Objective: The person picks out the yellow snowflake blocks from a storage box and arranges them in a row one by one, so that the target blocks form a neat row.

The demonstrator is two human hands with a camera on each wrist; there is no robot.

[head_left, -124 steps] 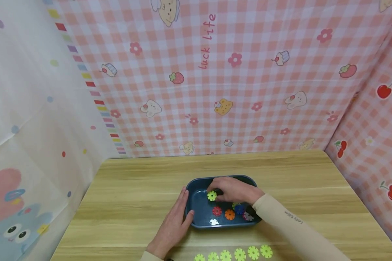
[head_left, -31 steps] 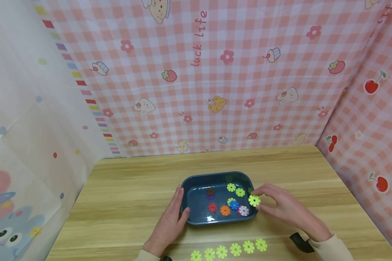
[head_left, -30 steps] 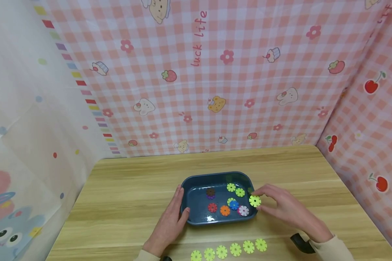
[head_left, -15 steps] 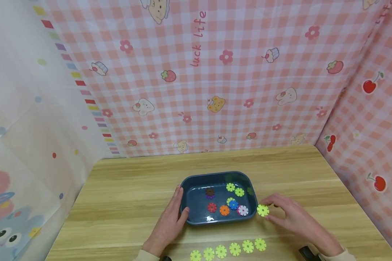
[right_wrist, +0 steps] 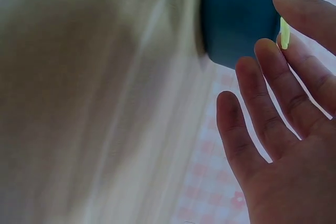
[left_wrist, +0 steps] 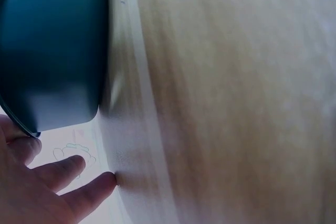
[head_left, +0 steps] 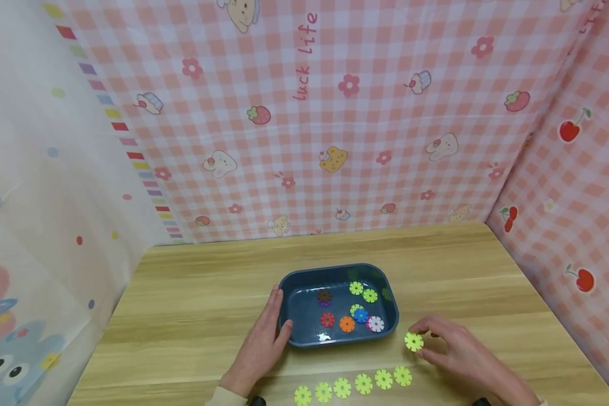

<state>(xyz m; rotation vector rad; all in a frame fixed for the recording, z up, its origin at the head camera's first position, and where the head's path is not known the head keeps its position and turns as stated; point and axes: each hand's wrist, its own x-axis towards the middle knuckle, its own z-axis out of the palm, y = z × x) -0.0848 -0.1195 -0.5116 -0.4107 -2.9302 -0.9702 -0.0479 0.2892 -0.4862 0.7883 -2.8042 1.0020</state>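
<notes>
Fingers of the right hand (head_left: 457, 347) pinch a yellow-green notched disc (head_left: 411, 344); six matching discs (head_left: 363, 388) lie to their left. The left hand (head_left: 257, 351), fingers extended, touches a blue tray (head_left: 301, 318).

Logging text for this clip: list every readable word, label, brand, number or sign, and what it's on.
"luck life": running up the pink checked back cloth.
Lettering near that cloth's upper right corner: too blurred to read.
Scrap of lettering just above the table: mostly hidden, unreadable.
No readable text on the tray or yellow-green discs.
</notes>
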